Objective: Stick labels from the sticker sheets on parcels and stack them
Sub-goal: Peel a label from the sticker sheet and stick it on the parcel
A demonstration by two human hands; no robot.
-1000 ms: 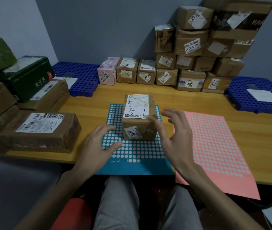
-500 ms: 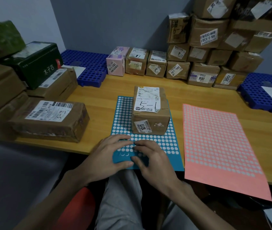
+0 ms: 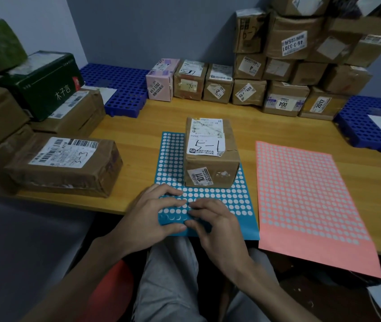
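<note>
Closest to you, your grey-trousered lap (image 3: 168, 275) sits under the table's near edge, and both hands meet just above it on the near margin of the blue sticker sheet (image 3: 171, 159), which hangs a little over that edge. Your left hand (image 3: 152, 217) holds the sheet's near left corner, with bent fingers on top of the dots and the thumb lying along the near margin. Your right hand (image 3: 219, 228) is curled beside it, almost touching, its fingertips bent down onto the dot rows. Whether they have a label pinched, I cannot tell. Between your hands, the nearest row shows only thin crescents where the rest of the sheet shows full white dots. Just past your fingers, a brown parcel (image 3: 210, 159) marked "5-1" on its white label stands upright on the middle of the blue sheet. To its right a pink sticker sheet (image 3: 305, 196) lies flat on the wooden table (image 3: 138, 126) — apart from the blue one, its near end also over the edge. On your left lies a long brown parcel (image 3: 68, 166) marked "3-3", with more boxes and a dark green box (image 3: 45, 82) piled behind it. Further back, blue perforated trays (image 3: 119, 84) sit at both sides, a row of small parcels (image 3: 217, 84) lines the wall, and a tall stack of cartons (image 3: 301, 54) rises at the far right.
</note>
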